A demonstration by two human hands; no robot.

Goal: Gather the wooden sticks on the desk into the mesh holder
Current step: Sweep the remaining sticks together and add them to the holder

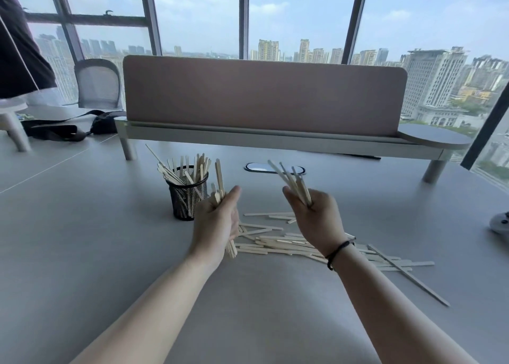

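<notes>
Wooden sticks are in 4 spots: a loose pile (289,243) flat on the grey desk (82,253) at approx 6 o'clock from the cable port (274,168), spreading toward 4 o'clock w/ one long stick (407,274) angled off its right edge; a batch standing upright & fanned in the black mesh holder (188,195); and one bunch in each hand. Left hand (216,223), just beside the holder at its 4 o'clock, has fingers curled round a bunch (220,181) that pokes up past the thumb and out below the palm. Right hand (316,214), at 3 o'clock from the left & apart from it, is clamped on a second bunch (289,180) fanning toward 11 o'clock; motion blur there, so prob. five or six sticks. A black band (337,252) circles the right wrist. Behind, at 12 o'clock, a pink divider panel (264,93) on a raised shelf; mesh chair (97,84) & dark bag (68,126) at 10 o'clock; white device (500,223) at the 3 o'clock edge.
</notes>
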